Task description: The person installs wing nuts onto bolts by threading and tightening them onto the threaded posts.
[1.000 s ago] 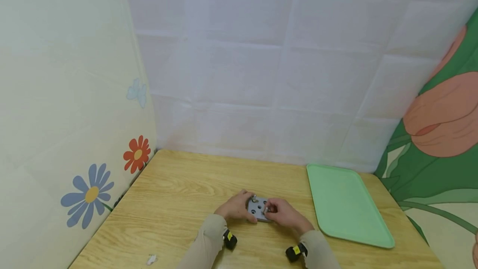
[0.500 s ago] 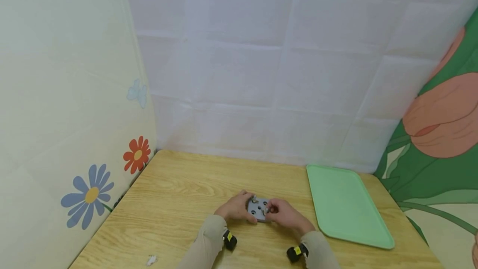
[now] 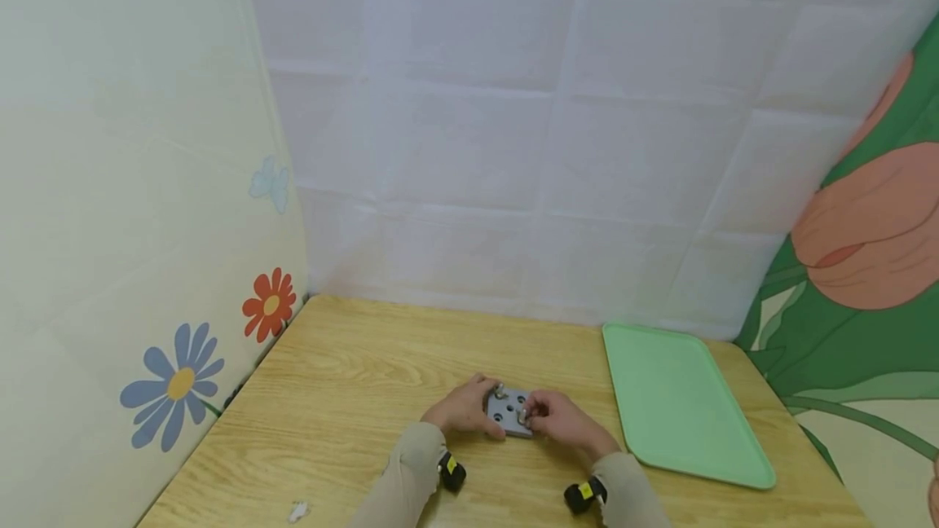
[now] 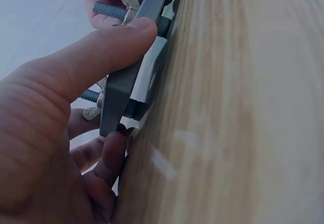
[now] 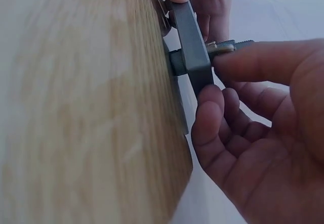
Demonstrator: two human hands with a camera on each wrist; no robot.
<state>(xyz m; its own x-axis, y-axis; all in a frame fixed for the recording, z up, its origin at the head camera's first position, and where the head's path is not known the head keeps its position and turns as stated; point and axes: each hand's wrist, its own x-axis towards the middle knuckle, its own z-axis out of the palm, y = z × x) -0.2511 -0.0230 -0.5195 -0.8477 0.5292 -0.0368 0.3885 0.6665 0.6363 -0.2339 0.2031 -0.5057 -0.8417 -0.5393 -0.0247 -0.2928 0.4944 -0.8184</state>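
A grey metal plate [image 3: 511, 423] with several round holes is held just above the table near its front. My left hand [image 3: 465, 407] grips its left side, thumb along the near edge and fingers behind. Two threaded bolts stand through the plate, each carrying a brass-coloured wing nut. At the right-hand bolt [image 4: 109, 10], my right hand [image 3: 563, 420] pinches the wing nut [image 5: 221, 47], with another fingertip against the plate's corner. The other wing nut [image 4: 92, 114] sits on the far-left bolt, beside my left fingers. Bolt heads [image 5: 177, 62] show beneath the plate.
A light green tray [image 3: 682, 406] lies on the right side of the wooden table [image 3: 352, 398]. A small white piece [image 3: 297, 511] lies at the front left. Fabric walls [image 3: 469, 145] stand behind and at both sides.
My right fingers have shifted slightly at the right-hand wing nut, which now shows at a different angle. My left hand and the plate stay nearly in place.
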